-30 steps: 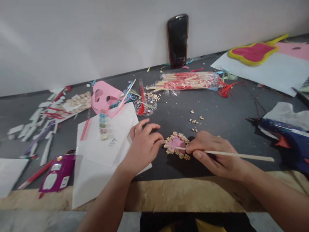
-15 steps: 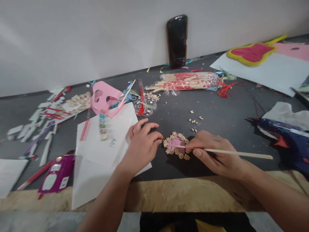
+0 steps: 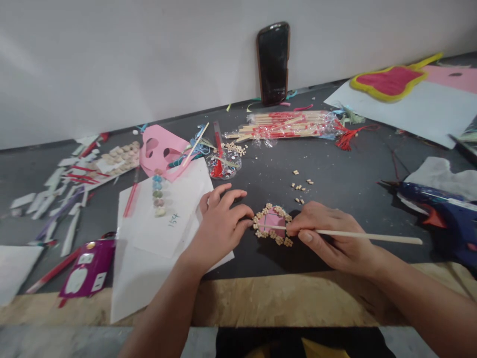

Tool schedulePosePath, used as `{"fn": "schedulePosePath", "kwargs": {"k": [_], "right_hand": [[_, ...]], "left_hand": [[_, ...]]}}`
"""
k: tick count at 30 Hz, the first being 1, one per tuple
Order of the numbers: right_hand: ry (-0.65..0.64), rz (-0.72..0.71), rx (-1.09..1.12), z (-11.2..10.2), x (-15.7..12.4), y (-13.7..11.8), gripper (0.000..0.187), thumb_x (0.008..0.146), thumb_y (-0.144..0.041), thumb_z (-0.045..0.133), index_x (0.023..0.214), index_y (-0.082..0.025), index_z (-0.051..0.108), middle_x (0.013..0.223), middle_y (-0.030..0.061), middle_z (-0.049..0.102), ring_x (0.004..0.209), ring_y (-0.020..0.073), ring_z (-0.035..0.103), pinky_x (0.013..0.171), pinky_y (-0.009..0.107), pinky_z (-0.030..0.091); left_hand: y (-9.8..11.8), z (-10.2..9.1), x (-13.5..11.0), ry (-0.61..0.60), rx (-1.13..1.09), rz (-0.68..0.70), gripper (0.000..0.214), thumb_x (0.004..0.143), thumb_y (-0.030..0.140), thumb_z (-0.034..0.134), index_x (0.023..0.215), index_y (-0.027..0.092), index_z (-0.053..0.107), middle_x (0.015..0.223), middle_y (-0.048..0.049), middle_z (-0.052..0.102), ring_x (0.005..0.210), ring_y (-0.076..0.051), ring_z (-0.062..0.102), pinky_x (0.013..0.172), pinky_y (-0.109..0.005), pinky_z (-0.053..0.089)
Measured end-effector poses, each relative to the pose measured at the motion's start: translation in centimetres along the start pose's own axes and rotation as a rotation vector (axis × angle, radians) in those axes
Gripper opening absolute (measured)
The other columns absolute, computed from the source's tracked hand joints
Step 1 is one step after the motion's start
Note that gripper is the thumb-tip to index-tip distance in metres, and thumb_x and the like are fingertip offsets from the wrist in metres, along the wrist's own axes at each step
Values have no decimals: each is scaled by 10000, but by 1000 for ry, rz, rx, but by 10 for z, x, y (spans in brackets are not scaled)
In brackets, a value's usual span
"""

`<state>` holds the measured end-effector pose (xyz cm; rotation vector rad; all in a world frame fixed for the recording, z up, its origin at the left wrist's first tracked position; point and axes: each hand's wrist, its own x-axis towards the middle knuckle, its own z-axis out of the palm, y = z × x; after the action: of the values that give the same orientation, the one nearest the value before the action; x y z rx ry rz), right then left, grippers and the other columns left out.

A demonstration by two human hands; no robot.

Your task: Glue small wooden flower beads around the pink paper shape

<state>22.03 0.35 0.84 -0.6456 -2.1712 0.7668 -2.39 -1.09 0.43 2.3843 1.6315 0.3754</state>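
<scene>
The right hand [image 3: 331, 238] pinches a long, pale wooden stick [image 3: 376, 237] between thumb and fingers, beside a small pink panel [image 3: 275, 218] lying between both hands on the dark grey worktop [image 3: 343, 174]. The left hand's [image 3: 219, 229] thumb and forefinger nearly meet at the panel's other end (whether they grip it, I cannot tell). Pale flower-shaped clusters [image 3: 279, 240] line most of its rim; that edging looks largely done. Loose tan pieces [image 3: 298, 187] beyond lie unattached. Farther left, handwriting on white paper [image 3: 152, 238] seems to read "154"; no brand is legible.
</scene>
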Motion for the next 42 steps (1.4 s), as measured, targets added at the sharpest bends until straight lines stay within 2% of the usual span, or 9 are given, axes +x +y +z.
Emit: {"fn": "schedulePosePath", "kwargs": {"k": [11, 15, 22, 25, 28, 36, 42], "right_hand": [[17, 22, 27, -2, -1, 0, 185, 889, -108, 481, 972, -195, 621, 793, 27, 677, 709, 118, 580, 689, 274, 450], [4, -10, 39, -1, 0, 0, 166, 887, -111, 493, 963, -187, 620, 776, 27, 674, 711, 118, 586, 705, 279, 453], [-8, 14, -6, -1, -2, 1, 169, 890, -120, 487, 965, -200, 616, 816, 26, 692, 721, 123, 592, 700, 274, 462], [24, 29, -5, -1, -2, 0, 178, 896, -128, 483, 979, -210, 618, 797, 20, 689, 712, 124, 599, 682, 262, 467], [43, 38, -30, -1, -1, 0, 175, 896, -129, 487, 981, -208, 618, 784, 15, 688, 710, 117, 600, 671, 242, 466], [-2, 25, -120, 1, 0, 1, 165, 917, -154, 467, 964, -199, 619, 816, 23, 702, 723, 112, 609, 680, 233, 466], [9, 32, -111, 0, 0, 1, 164, 919, -167, 469, 969, -204, 620, 805, 20, 703, 712, 113, 616, 666, 233, 472]], "left_hand": [[-3, 3, 1, -9, -14, 21, 129, 879, 261, 566, 897, 303, 688, 1267, -12, 541, 1316, -290, 296, 1050, -530, 243], [-1, -2, 1, -20, -20, 17, 133, 874, 249, 561, 896, 288, 687, 1275, -22, 537, 1316, -297, 296, 1052, -539, 244], [5, -9, 0, -48, -33, 23, 105, 847, 280, 603, 828, 276, 706, 1270, -24, 547, 1317, -319, 289, 1060, -553, 240], [7, -8, 0, -53, -27, 28, 122, 853, 280, 603, 801, 282, 713, 1267, -13, 555, 1317, -315, 293, 1054, -553, 239], [6, -8, -1, -45, -17, 34, 137, 861, 259, 591, 813, 285, 716, 1266, -8, 561, 1316, -309, 294, 1054, -548, 238], [7, -7, -1, -29, -17, 38, 153, 865, 250, 583, 811, 287, 721, 1242, -3, 579, 1310, -307, 305, 1053, -548, 241], [8, -9, -1, -12, -10, 6, 150, 870, 254, 573, 806, 274, 707, 1213, -18, 596, 1304, -307, 321, 1054, -549, 249]]}}
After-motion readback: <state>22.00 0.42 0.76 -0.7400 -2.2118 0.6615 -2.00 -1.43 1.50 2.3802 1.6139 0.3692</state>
